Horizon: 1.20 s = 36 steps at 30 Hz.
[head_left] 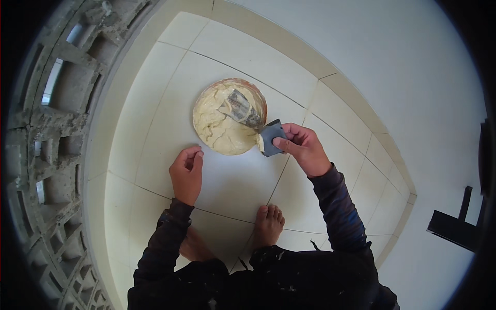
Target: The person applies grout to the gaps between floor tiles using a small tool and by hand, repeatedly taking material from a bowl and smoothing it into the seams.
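The right hand holds a dark gray scraper with its thumb on top. Some cream paste sticks to the scraper's left edge. It is at the right side of a round tub, and I can't tell if they touch. The tub has lots of cream paste in it, and a messy gray blade lies on the paste. The left hand is near the tub, fingers curled. Two bare feet are on the tile floor.
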Motion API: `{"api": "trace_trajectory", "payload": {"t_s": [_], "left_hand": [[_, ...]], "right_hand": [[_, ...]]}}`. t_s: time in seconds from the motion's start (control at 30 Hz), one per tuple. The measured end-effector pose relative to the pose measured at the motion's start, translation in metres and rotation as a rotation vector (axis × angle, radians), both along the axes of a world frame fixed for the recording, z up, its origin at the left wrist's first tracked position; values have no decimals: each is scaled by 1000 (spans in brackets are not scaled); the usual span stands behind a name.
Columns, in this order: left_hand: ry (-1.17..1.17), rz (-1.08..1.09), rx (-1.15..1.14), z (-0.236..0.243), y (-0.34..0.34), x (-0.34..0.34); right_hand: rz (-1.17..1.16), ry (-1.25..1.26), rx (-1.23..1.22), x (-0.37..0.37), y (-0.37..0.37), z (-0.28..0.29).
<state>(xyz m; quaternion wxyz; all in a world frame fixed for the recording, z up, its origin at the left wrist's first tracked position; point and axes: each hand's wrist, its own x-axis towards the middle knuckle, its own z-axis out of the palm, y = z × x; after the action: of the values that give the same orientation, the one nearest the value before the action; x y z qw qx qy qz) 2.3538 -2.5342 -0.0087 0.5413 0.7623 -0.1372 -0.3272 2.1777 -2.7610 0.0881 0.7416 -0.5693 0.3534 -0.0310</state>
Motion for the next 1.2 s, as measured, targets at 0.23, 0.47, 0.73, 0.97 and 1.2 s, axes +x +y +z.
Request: {"api": "trace_trajectory", "payload": {"t_s": [0.23, 0.47, 0.73, 0.97, 1.2], "left_hand": [[-89, -117, -3, -4, 11, -17], [-210, -116, -45, -16, 25, -13], [-351, -142, -8, -26, 26, -20], [-428, -115, -2, -30, 28, -18], [-523, -124, -41, -31, 22, -22]], "right_hand": [[-446, 427, -932, -99, -131, -38], [-295, 363, -1497, -71, -190, -89], [-185, 381, -1648, -71, -190, -110], [-106, 439, -1177, -79, -198, -74], [-89, 335, -1606, -66, -202, -93]]}}
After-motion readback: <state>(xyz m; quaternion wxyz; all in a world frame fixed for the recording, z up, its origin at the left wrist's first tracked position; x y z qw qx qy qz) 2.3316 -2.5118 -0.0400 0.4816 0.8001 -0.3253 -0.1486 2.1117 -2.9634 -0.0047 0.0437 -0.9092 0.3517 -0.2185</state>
